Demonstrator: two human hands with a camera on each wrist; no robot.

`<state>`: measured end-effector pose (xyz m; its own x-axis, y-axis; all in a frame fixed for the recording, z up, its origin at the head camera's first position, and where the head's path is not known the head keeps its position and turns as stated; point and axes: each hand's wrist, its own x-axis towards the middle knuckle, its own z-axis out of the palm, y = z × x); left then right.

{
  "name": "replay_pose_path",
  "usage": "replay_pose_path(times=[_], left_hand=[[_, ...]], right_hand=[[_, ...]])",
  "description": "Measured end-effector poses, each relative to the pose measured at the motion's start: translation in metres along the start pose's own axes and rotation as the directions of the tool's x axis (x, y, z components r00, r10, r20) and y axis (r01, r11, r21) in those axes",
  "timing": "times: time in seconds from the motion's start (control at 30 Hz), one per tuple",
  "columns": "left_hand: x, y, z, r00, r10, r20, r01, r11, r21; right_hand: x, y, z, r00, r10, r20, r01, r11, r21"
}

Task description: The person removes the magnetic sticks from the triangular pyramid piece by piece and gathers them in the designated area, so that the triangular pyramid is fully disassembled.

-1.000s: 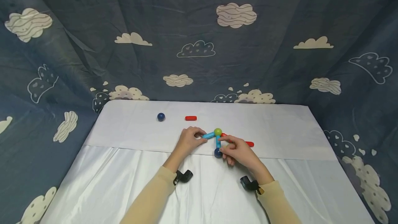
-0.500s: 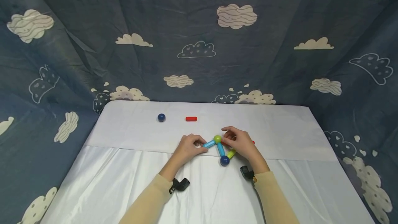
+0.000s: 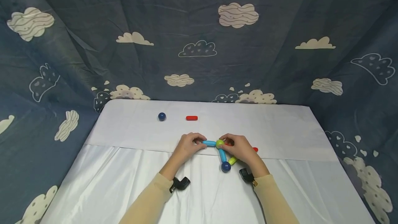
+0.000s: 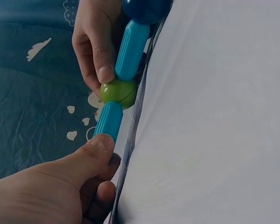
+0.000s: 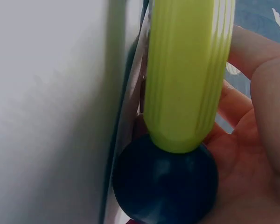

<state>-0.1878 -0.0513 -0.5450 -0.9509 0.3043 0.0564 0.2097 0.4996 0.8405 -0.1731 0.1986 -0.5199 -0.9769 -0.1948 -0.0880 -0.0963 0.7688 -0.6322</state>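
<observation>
At the frame's lower center, the left hand (image 3: pixel 188 146) pinches a light-blue stick (image 3: pixel 209 143) while the right hand (image 3: pixel 240 148) grips the adjoining green ball (image 3: pixel 219 143).

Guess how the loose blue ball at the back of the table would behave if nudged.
The loose blue ball would probably roll, being round with nothing attached. Its glossy highlight hints at a hard, perhaps slippery surface. The white cloth beneath looks flat, so little may stop it.
</observation>
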Motion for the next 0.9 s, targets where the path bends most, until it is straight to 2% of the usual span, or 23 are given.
replay_pose_path(times=[0.33, 0.5, 0.73, 0.9], left_hand=[[-0.001, -0.001, -0.001, 0.999, -0.033, -0.002, 0.033, 0.998, -0.048], [0.0, 0.001, -0.005, 0.999, -0.037, -0.009, 0.035, 0.991, -0.131], [0.001, 0.0, -0.007, 0.994, -0.092, -0.067, 0.076, 0.976, -0.205], [0.007, -0.004, -0.016, 0.976, -0.121, -0.18, 0.081, 0.973, -0.217]], right_hand=[[-0.004, -0.002, 0.0, 1.0, -0.011, -0.001, 0.011, 1.0, 0.021], [-0.003, -0.002, 0.0, 1.0, -0.012, -0.011, 0.012, 1.0, 0.022], [-0.004, -0.001, -0.001, 1.0, 0.004, -0.012, -0.003, 1.0, 0.019], [-0.004, -0.001, -0.001, 1.0, 0.0, -0.016, 0.0, 1.0, 0.018]])
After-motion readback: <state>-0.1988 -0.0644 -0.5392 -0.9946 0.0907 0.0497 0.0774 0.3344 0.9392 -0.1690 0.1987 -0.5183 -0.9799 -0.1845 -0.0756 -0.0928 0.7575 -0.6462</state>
